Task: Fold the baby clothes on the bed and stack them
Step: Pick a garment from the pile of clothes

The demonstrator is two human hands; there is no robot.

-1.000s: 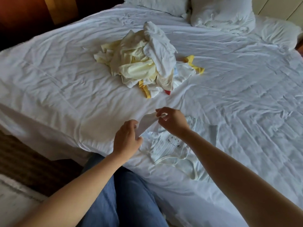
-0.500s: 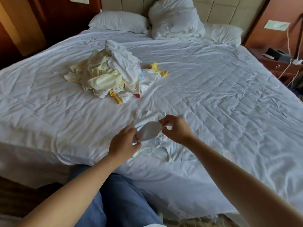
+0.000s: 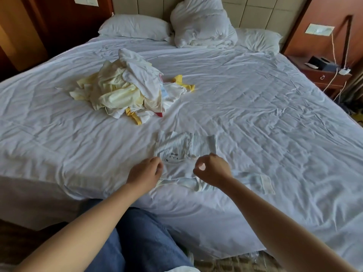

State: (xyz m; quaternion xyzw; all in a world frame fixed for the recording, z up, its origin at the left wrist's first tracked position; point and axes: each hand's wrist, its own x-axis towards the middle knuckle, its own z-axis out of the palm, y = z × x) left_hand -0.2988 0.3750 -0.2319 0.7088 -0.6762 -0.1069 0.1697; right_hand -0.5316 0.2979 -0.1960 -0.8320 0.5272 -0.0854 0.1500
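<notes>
A pale striped baby garment (image 3: 186,146) with a small bear print lies flat near the front edge of the bed (image 3: 265,114). Its lower part is folded over, and one sleeve (image 3: 261,182) sticks out to the right. My left hand (image 3: 145,172) pinches the folded cloth at its left edge. At the right edge my right hand (image 3: 213,170) pinches it with thumb and forefinger. Both hands rest low on the garment. A heap of unfolded cream, white and yellow baby clothes (image 3: 125,89) sits farther back on the left.
Pillows (image 3: 135,26) and a bunched duvet (image 3: 202,24) lie at the headboard. A wooden nightstand (image 3: 324,75) with cables stands to the right of the bed. My knee in blue jeans (image 3: 145,242) presses against the bed's front edge.
Both hands have brought the lifted white flap down onto the garment and moved apart. The view has tilted up, so the headboard and nightstand show.
</notes>
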